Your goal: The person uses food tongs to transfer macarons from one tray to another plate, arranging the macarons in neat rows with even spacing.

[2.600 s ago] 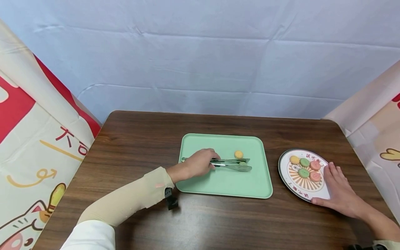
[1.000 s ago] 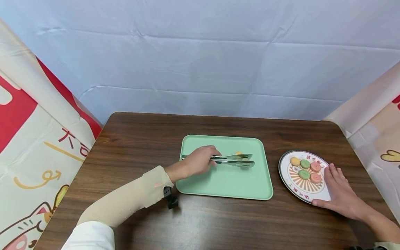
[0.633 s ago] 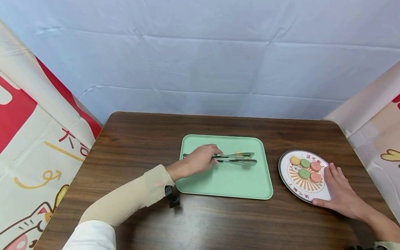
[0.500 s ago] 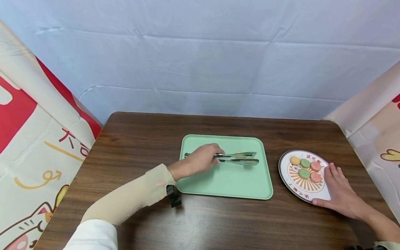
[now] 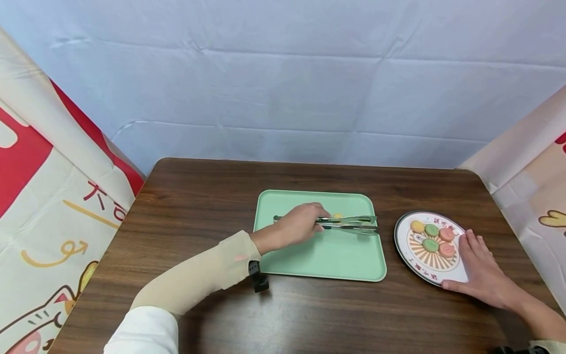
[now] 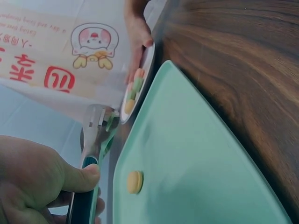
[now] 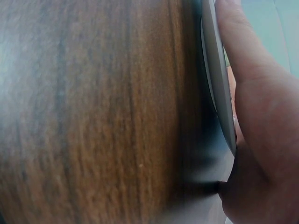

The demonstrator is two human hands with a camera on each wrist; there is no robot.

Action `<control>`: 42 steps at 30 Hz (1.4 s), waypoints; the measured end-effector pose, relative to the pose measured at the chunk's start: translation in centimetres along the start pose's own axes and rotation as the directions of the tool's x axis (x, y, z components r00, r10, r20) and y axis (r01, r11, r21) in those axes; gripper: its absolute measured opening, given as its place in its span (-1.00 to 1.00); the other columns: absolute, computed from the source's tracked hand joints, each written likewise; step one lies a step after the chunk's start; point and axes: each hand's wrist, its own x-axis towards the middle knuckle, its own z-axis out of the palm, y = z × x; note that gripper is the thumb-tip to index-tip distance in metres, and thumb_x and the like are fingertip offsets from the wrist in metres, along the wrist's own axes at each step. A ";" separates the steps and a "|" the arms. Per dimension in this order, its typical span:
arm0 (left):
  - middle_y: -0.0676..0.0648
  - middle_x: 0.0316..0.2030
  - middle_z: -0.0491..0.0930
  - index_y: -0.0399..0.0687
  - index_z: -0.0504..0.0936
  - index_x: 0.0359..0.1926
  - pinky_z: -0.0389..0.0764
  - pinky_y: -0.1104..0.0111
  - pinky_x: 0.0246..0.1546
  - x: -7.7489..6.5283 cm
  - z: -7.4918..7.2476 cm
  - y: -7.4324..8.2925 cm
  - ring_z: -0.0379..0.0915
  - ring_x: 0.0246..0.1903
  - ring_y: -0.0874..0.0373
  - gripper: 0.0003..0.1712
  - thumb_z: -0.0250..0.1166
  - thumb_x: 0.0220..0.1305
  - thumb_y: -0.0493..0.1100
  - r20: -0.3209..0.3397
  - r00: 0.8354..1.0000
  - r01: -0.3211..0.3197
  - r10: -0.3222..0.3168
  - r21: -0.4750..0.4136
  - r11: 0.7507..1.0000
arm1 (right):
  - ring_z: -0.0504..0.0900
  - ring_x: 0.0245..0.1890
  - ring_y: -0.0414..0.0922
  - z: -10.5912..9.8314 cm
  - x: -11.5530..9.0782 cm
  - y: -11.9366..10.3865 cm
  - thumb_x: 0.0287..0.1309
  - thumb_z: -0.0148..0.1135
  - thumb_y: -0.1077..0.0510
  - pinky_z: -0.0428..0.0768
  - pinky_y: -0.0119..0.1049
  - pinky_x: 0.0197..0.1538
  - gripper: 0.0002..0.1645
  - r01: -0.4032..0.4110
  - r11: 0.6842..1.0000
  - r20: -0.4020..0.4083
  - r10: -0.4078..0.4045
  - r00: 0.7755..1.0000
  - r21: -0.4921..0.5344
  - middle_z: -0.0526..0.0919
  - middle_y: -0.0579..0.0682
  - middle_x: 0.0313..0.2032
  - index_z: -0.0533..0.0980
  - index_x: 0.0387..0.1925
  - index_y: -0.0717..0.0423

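My left hand [image 5: 302, 223] grips a pair of metal tongs [image 5: 349, 219], held above the light green tray [image 5: 327, 263] with the tips over its right edge. In the left wrist view, the thumb presses along the dark handle of the tongs [image 6: 88, 186], and a green macaron [image 6: 112, 123] shows between the tips. One yellow macaron [image 6: 135, 182] lies on the tray. At the right, my right hand [image 5: 482, 275] rests on the rim of the white patterned plate [image 5: 409, 250], fingers straight and thumb spread. Pink macarons [image 5: 446, 234], green macarons [image 5: 431, 245] and one yellow macaron [image 5: 417, 226] lie on that plate.
The brown wooden table [image 5: 212, 196] bears the tray near its middle and the plate to the right of it. A strip of bare wood separates the two. Behind stands a pale cloth backdrop [image 5: 283, 88], with printed cloths at both sides.
The tongs came down over the green macaron on the tray, then moved right with it toward the plate. The yellow macaron stays on the tray. My right hand has kept its place.
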 end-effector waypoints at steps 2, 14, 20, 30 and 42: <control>-0.03 0.17 0.60 -0.11 0.62 0.26 0.52 0.40 0.15 0.3 0.2 0.3 0.53 0.17 0.14 -0.58 0.33 0.41 -0.23 0.004 1.000 -0.005 0.005 0.011 1.000 | -0.67 0.48 0.32 0.0 -0.1 -0.1 0.09 0.46 -0.25 -0.74 -0.22 0.39 0.55 0.003 1.000 0.002 -0.003 1.000 0.007 -0.48 0.63 0.45 -0.34 0.43 0.69; -0.01 0.22 0.58 -0.07 0.60 0.30 0.45 0.46 0.21 2.2 0.9 2.3 0.48 0.24 0.18 -0.56 0.31 0.44 -0.19 0.026 0.999 -0.036 0.034 0.049 0.998 | -0.68 0.49 0.29 0.1 -0.1 -0.1 0.11 0.46 -0.23 -0.73 -0.23 0.40 0.54 0.023 1.000 -0.006 -0.023 1.000 0.018 -0.48 0.63 0.44 -0.35 0.43 0.70; 0.02 0.20 0.59 -0.05 0.60 0.30 0.43 0.50 0.21 3.2 1.4 3.3 0.47 0.24 0.21 -0.56 0.32 0.43 -0.20 0.032 0.999 -0.044 0.042 0.071 0.997 | -0.68 0.49 0.29 0.1 -0.1 0.1 0.09 0.47 -0.22 -0.73 -0.21 0.41 0.54 0.024 1.000 -0.008 -0.024 1.000 0.005 -0.47 0.64 0.44 -0.34 0.43 0.70; 0.05 0.18 0.60 -0.02 0.61 0.30 0.43 0.55 0.18 5.0 2.3 5.1 0.48 0.21 0.25 -0.57 0.31 0.45 -0.17 0.033 0.996 -0.090 0.086 0.137 0.986 | -0.67 0.50 0.25 0.0 -0.1 0.0 0.11 0.45 -0.25 -0.71 -0.25 0.42 0.54 0.022 1.000 -0.009 -0.022 1.000 -0.023 -0.42 0.67 0.42 -0.33 0.42 0.72; 0.11 0.25 0.56 0.02 0.58 0.33 0.40 0.57 0.20 6.3 2.9 6.5 0.41 0.28 0.30 -0.56 0.26 0.48 -0.14 0.049 0.996 -0.077 0.071 0.152 0.985 | -0.65 0.49 0.32 -0.2 0.3 -0.1 0.08 0.47 -0.24 -0.72 -0.20 0.42 0.55 -0.002 1.000 0.003 0.002 1.000 -0.011 -0.43 0.68 0.42 -0.32 0.42 0.72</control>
